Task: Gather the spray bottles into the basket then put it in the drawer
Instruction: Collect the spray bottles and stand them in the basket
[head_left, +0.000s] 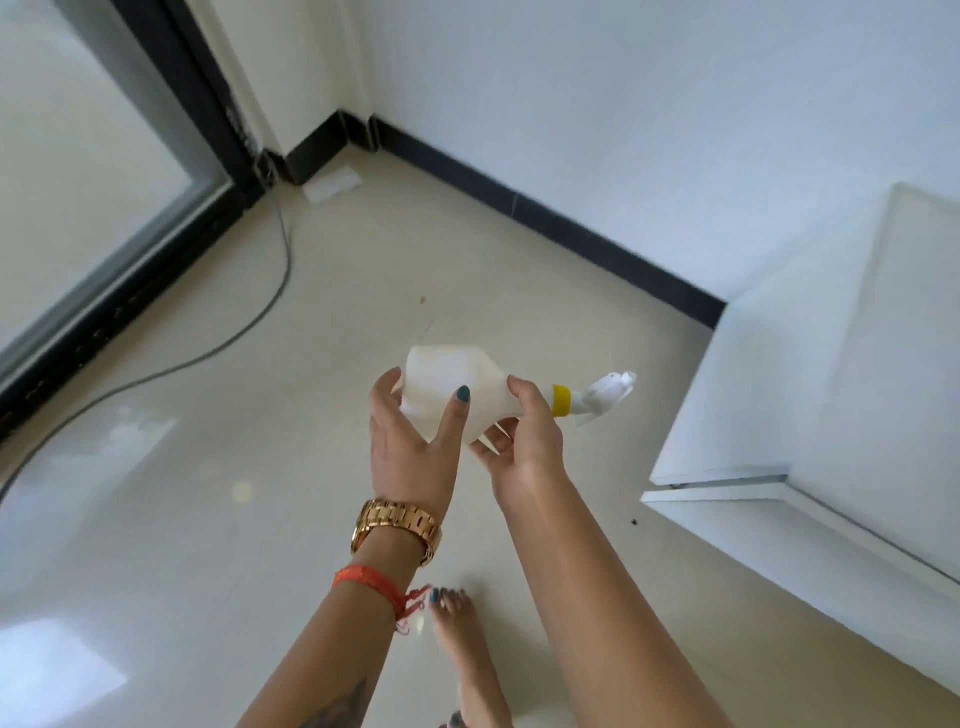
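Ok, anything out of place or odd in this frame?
Mildly: a white paper scrap and a loose grey cable lie on the floor by the door. The spray bottle is held sideways in both the left hand and right hand; no basket visible.

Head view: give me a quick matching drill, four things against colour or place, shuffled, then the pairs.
Things:
1. spray bottle
2. collar on the bottle neck
3. watch
4. cable

Descriptions:
A. gold, on the left wrist
B. grey, lying on the floor by the dark door frame
C. white, held sideways in the left hand and right hand
D. yellow, just behind the nozzle

Pairs: 1-C, 2-D, 3-A, 4-B
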